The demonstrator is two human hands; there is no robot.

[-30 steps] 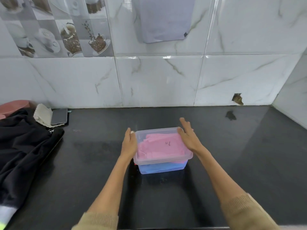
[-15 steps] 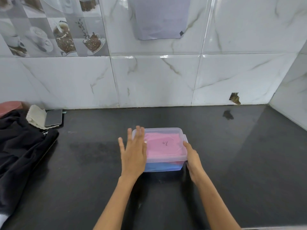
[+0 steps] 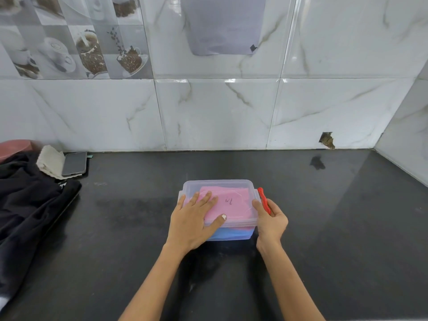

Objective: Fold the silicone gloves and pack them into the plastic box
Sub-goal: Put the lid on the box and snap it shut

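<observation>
Lid (image 3: 228, 200) is sitting on the plastic box (image 3: 229, 235) already, and from my remote seat there's only the head view to go on, so here's what it gives me. The box stands near the middle of the black counter (image 3: 324, 228), and through the clear plastic I see the folded gloves stacked inside: a pink glove (image 3: 231, 202) on top with some scribble above it, probably on the lid, and a blue glove (image 3: 231, 235) under it at the bottom. So the packing part looks done to me.

The left hand (image 3: 194, 221) lies flat on the lid's left half, fingers straight and spread, not curled round anything. My guess is it's there to press the lid down and stop the box sliding while the other side gets locked.

The right hand (image 3: 269, 220) is at the right end of the box, thumb up on the lid corner and fingers curled round the red clip (image 3: 264, 200), which sticks up and out rather than lying flush against the wall. I reckon that's the latch about to be snapped shut. Can't see any clip on the left end, the hand covers that side.

Off to the left there's a black garment (image 3: 27, 205), a beige cloth (image 3: 49, 162) and a phone (image 3: 74, 163) just beside it, all well apart from the box.
</observation>
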